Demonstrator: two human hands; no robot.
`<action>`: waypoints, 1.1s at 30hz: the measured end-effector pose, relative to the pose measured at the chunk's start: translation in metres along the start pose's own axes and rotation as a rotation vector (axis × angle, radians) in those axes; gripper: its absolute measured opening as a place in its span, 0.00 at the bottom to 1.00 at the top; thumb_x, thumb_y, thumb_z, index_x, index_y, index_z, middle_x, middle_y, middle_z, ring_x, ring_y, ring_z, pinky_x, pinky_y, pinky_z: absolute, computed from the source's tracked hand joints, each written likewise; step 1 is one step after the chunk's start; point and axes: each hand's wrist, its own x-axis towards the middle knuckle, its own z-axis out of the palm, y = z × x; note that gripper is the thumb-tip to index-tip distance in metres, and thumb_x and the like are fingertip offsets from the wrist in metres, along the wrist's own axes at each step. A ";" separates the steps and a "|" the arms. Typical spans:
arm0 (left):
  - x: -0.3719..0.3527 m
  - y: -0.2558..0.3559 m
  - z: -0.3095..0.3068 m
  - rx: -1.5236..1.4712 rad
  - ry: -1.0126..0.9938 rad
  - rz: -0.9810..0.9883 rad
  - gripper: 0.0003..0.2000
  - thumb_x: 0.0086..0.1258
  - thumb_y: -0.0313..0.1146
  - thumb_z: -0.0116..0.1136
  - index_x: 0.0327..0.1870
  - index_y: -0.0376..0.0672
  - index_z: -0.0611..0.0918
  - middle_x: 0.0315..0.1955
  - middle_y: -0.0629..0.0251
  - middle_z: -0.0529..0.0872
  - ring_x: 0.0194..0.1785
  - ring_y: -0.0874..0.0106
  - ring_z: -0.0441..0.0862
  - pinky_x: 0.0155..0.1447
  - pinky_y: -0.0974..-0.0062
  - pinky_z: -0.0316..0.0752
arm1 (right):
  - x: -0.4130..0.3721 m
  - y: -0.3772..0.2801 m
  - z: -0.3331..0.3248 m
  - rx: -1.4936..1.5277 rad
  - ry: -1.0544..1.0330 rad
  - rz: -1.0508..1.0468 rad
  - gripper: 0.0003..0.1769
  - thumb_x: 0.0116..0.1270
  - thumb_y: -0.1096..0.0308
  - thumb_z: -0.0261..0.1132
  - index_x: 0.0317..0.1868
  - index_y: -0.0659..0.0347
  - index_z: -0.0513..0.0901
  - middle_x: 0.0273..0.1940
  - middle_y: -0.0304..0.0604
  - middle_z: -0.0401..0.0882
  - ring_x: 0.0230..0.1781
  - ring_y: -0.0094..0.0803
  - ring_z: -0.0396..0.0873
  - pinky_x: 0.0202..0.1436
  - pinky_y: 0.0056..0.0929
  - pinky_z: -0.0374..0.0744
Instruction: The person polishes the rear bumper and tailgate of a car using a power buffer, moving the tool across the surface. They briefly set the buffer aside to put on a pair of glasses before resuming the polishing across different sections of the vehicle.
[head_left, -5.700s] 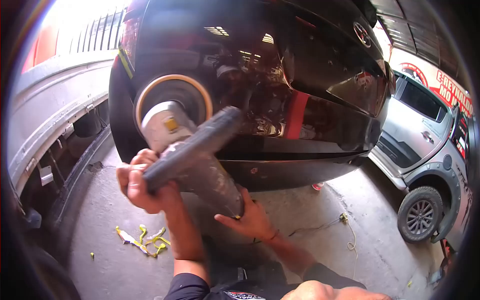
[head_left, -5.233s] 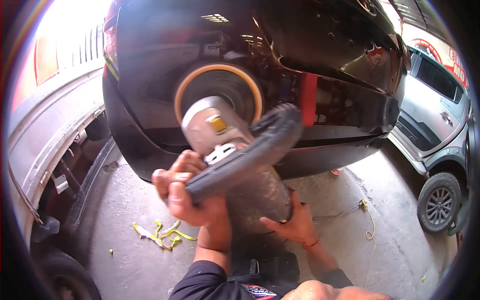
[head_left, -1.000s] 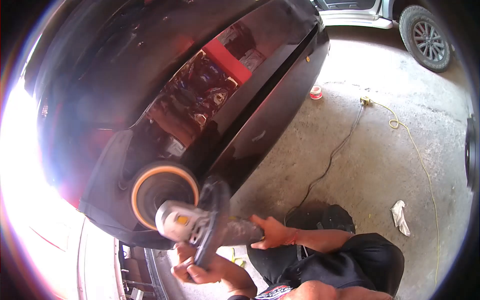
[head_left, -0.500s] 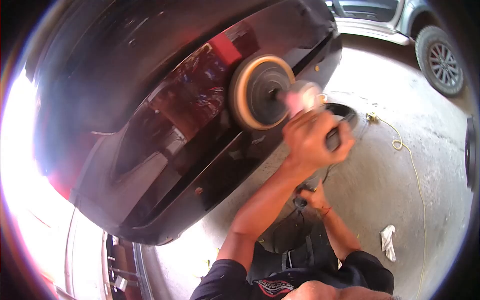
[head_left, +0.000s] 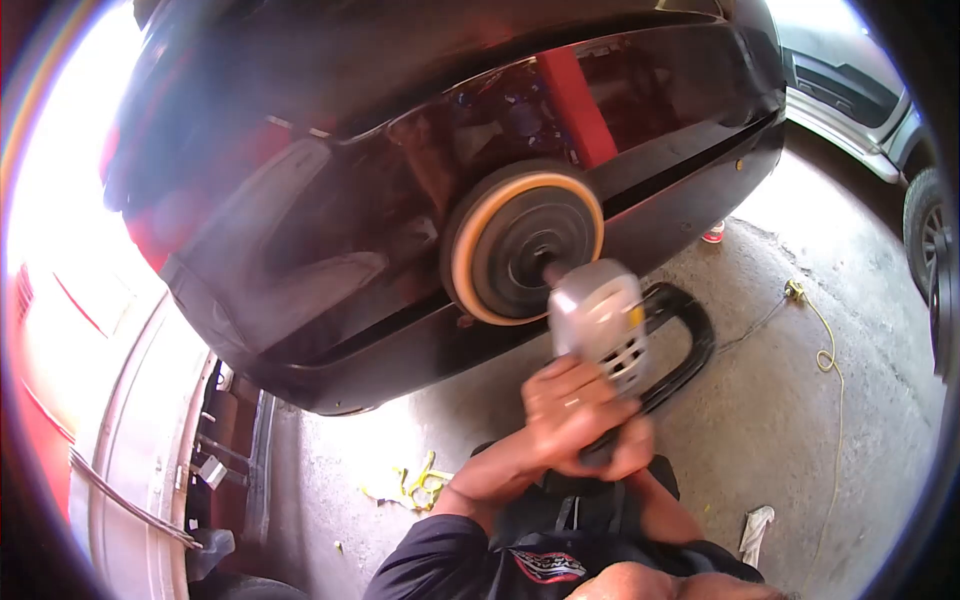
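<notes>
A polisher with a silver-grey head and a round, orange-rimmed pad is in both my hands. The pad is on or very close to the glossy dark bumper of a car; contact cannot be made out. My left hand wraps around the tool's body behind the head. Lower and slightly right, my right hand closes around its rear part, blurred and partly covered by my left hand. A black loop handle sticks out on the right of the tool.
A yellow cord runs over the concrete floor at right, near a white cloth. Yellow-green strips lie left of my arms. Another vehicle's wheel stands at far right. A small red can sits beyond the bumper.
My left hand has shifted from the front of the polisher, near the loop handle, back to its body beside my right hand. The pad sits lower in view, and the view has moved.
</notes>
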 end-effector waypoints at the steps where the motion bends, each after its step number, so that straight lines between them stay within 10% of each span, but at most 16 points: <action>1: -0.014 0.006 -0.029 -0.008 -0.047 -0.028 0.09 0.42 0.31 0.71 0.26 0.45 0.84 0.25 0.64 0.82 0.31 0.62 0.84 0.42 0.61 0.77 | -0.003 0.009 0.018 0.023 -0.044 0.029 0.26 0.53 0.69 0.74 0.53 0.62 0.76 0.44 0.46 0.82 0.45 0.38 0.82 0.48 0.35 0.79; 8: -0.097 0.054 -0.134 0.325 0.364 -0.137 0.10 0.72 0.39 0.55 0.31 0.47 0.71 0.17 0.70 0.79 0.23 0.70 0.79 0.39 0.64 0.77 | -0.014 0.036 0.111 -0.206 -0.422 0.153 0.40 0.51 0.61 0.79 0.64 0.61 0.71 0.51 0.54 0.84 0.55 0.50 0.84 0.59 0.44 0.80; 17: -0.124 0.039 -0.213 0.294 0.970 0.100 0.11 0.65 0.40 0.48 0.29 0.44 0.64 0.13 0.69 0.61 0.19 0.74 0.58 0.34 0.64 0.58 | 0.010 -0.012 0.212 -0.583 -0.557 -0.013 0.40 0.49 0.56 0.80 0.61 0.54 0.70 0.42 0.55 0.86 0.44 0.60 0.85 0.47 0.49 0.84; 24: -0.116 0.035 -0.166 0.158 0.895 0.077 0.08 0.61 0.37 0.47 0.27 0.43 0.67 0.11 0.70 0.63 0.17 0.75 0.59 0.31 0.67 0.58 | -0.001 -0.030 0.160 -0.730 -0.508 0.001 0.43 0.49 0.56 0.80 0.65 0.53 0.70 0.44 0.50 0.87 0.44 0.54 0.87 0.46 0.46 0.85; 27: -0.100 0.032 -0.138 0.072 0.603 0.036 0.05 0.61 0.33 0.54 0.31 0.42 0.74 0.16 0.65 0.75 0.19 0.71 0.72 0.29 0.68 0.65 | -0.018 0.031 0.112 -0.847 -0.465 -0.346 0.42 0.48 0.56 0.81 0.63 0.57 0.73 0.45 0.46 0.88 0.44 0.47 0.88 0.48 0.41 0.85; 30: -0.063 0.020 -0.116 -0.083 0.259 0.054 0.09 0.53 0.28 0.67 0.32 0.43 0.79 0.20 0.66 0.81 0.22 0.69 0.78 0.29 0.68 0.70 | -0.009 -0.003 0.088 -0.592 -0.303 -0.220 0.39 0.48 0.58 0.80 0.60 0.58 0.74 0.43 0.45 0.87 0.43 0.46 0.87 0.48 0.40 0.84; 33: -0.018 -0.001 -0.060 -0.205 0.356 0.178 0.07 0.48 0.28 0.63 0.27 0.41 0.78 0.17 0.68 0.76 0.18 0.67 0.73 0.24 0.67 0.63 | 0.007 -0.043 0.068 -0.392 -0.129 -0.131 0.36 0.48 0.60 0.79 0.57 0.58 0.75 0.42 0.44 0.87 0.41 0.44 0.87 0.47 0.40 0.83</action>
